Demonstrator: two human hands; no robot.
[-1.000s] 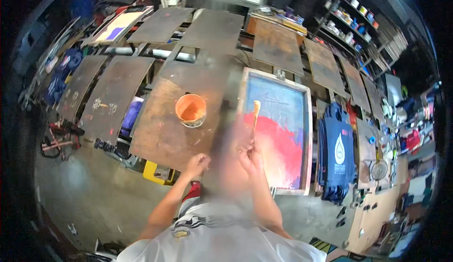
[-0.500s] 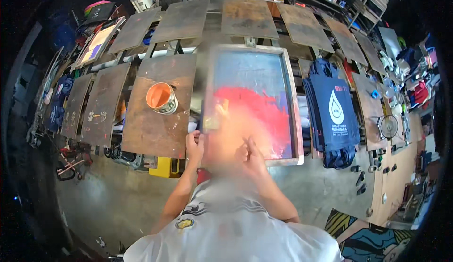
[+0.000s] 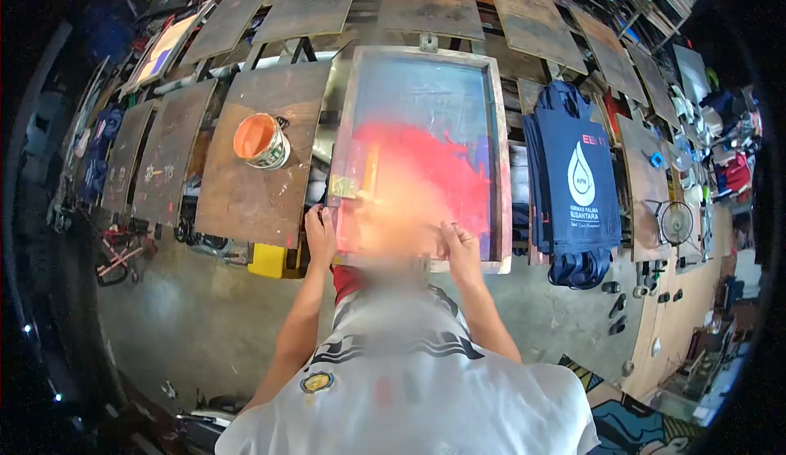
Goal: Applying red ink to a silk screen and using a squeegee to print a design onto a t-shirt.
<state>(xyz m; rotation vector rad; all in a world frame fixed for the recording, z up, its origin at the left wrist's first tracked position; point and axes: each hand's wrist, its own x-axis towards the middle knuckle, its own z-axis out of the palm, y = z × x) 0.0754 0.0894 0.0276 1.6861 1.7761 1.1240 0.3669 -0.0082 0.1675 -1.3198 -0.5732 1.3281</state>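
A wooden-framed printing screen (image 3: pixel 501 168) lies before me, its mesh smeared with red ink (image 3: pixel 458 168). My left hand (image 3: pixel 321 238) is at the frame's lower left edge, its fingers curled; what they grip is hard to make out. Over the near right part of the screen, my right hand (image 3: pixel 463 252) is closed with thumb and fingers together. An orange-tinted blur beside it hides whatever it holds. A narrow yellow strip (image 3: pixel 372 168) and a yellowish patch (image 3: pixel 345 188) show on the left of the mesh.
An orange-lined bucket (image 3: pixel 266 144) stands on a brown board (image 3: pixel 233 185) to the left. Navy tote bags (image 3: pixel 577 185) hang over a board on the right. More boards (image 3: pixel 307 4) run along the back. A round wire-guarded fan (image 3: pixel 675 221) sits further right.
The whole view has shifted, so the boards and screen sit higher and slightly left. My right hand has moved rightward over the screen; my left hand stays by the frame's left edge.
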